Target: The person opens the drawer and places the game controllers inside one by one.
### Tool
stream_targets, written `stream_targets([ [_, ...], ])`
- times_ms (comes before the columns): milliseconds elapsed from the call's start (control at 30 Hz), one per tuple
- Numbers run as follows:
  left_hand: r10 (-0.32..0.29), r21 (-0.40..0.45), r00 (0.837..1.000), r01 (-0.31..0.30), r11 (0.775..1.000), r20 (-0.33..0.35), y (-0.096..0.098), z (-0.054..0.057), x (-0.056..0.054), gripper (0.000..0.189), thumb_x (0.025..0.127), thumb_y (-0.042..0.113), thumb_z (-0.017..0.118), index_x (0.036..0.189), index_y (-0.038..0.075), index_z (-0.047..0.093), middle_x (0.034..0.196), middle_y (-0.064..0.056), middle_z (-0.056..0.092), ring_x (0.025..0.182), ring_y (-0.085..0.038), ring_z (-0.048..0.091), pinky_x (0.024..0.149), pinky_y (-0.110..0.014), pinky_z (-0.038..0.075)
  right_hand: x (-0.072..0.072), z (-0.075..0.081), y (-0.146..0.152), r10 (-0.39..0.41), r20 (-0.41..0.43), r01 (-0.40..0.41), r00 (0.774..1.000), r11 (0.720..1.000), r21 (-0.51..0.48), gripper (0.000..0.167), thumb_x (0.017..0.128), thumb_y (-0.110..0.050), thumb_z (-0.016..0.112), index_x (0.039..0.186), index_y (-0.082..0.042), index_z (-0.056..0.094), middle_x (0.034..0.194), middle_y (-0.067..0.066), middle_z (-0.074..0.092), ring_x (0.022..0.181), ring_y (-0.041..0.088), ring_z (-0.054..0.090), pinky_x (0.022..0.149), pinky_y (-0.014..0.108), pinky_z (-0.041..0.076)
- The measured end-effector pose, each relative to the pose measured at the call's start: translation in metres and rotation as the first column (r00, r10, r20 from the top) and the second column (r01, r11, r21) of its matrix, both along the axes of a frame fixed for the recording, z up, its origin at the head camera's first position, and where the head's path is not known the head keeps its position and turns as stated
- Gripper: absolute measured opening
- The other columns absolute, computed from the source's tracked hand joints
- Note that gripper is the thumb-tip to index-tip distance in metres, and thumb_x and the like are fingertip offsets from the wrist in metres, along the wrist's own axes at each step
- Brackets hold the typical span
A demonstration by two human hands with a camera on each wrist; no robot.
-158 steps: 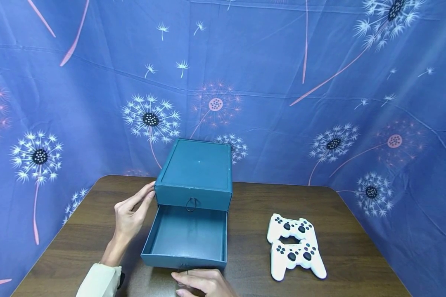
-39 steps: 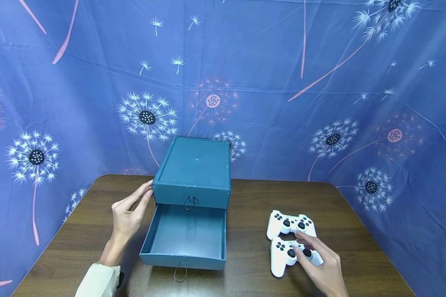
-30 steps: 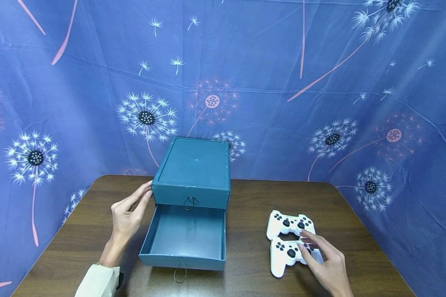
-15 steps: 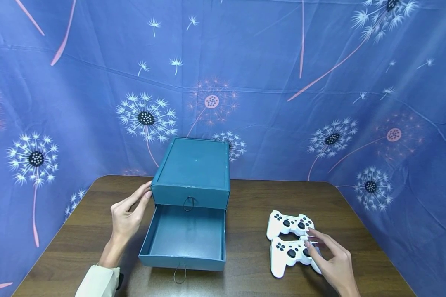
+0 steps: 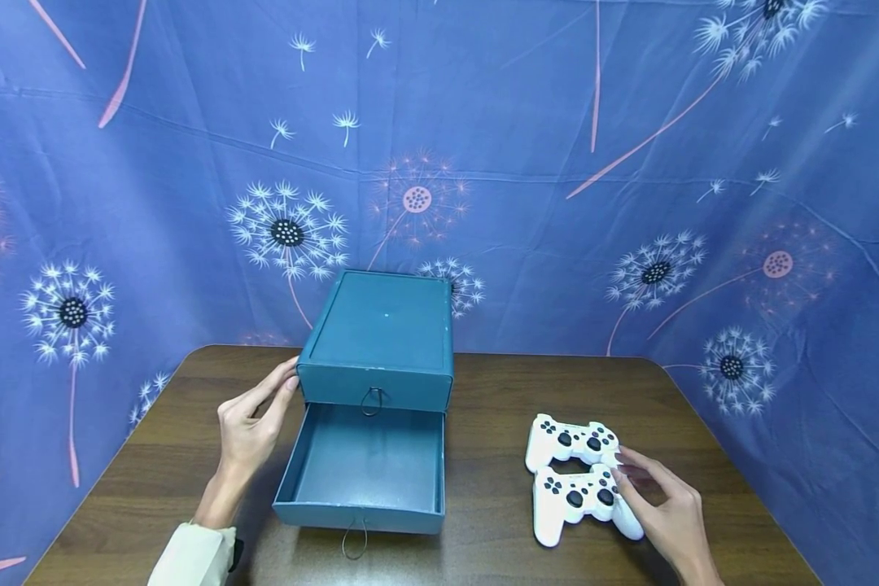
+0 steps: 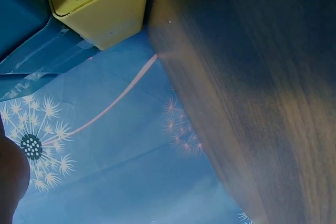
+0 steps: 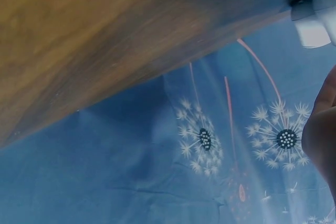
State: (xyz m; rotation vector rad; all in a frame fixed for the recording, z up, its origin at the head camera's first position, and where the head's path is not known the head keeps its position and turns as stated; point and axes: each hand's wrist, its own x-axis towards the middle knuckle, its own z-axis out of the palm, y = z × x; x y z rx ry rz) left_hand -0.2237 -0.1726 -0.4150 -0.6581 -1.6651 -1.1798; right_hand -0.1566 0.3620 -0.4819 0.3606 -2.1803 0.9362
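A teal drawer cabinet point(image 5: 381, 325) stands on the table, its lower drawer point(image 5: 369, 460) pulled out with nothing inside. Each drawer front has a wire ring pull. My left hand point(image 5: 247, 431) rests its fairly straight fingers and thumb against the cabinet's left front edge. On the right lie two white game controllers, the front one point(image 5: 575, 503) overlapping the rear one point(image 5: 570, 439). Thumb and fingers of my right hand point(image 5: 670, 517) are spread around the right side of the pair, where the rear grip shows. Whether they touch is unclear. The right wrist view catches a controller's white end point(image 7: 313, 32).
The brown wooden table point(image 5: 498, 521) ends at a blue dandelion-print cloth point(image 5: 527, 163) hanging behind and at the sides. In the left wrist view a yellow box-like part point(image 6: 105, 17) sits by the teal cabinet. The lower drawer's ring pull point(image 5: 354, 541) hangs over the front.
My right hand let go of the lower drawer's pull, moved to the controllers, and then slid rightward across them to their right side. The left hand stays at the cabinet; the controllers stay put.
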Motion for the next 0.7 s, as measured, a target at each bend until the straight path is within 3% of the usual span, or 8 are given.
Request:
stream_targets([
  [400, 0.003, 0.012, 1.0, -0.003, 1.0, 0.011, 0.0, 0.001, 0.001, 0.044, 0.076, -0.033, 0.065, 0.116, -0.015, 0.071, 0.105, -0.031, 0.072, 0.107, -0.004, 0.07, 0.088, -0.017, 0.056, -0.003, -0.007, 0.011, -0.051, 0.069, 0.054, 0.996, 0.997, -0.054, 0.04, 0.073, 0.018, 0.083, 0.11, 0.004, 0.076, 0.095, 0.007, 0.078, 0.08, -0.009, 0.066, 0.071, 0.008, 0.053],
  [700, 0.002, 0.011, 1.0, -0.002, 1.0, 0.018, -0.001, -0.001, 0.0, 0.045, 0.075, -0.034, 0.065, 0.116, -0.015, 0.071, 0.105, -0.031, 0.072, 0.107, -0.004, 0.07, 0.087, -0.017, 0.057, -0.005, -0.01, 0.016, -0.102, 0.108, 0.105, 0.989, 0.994, -0.022, 0.036, 0.076, 0.017, 0.081, 0.109, 0.005, 0.076, 0.094, 0.018, 0.077, 0.082, -0.015, 0.062, 0.072, 0.006, 0.052],
])
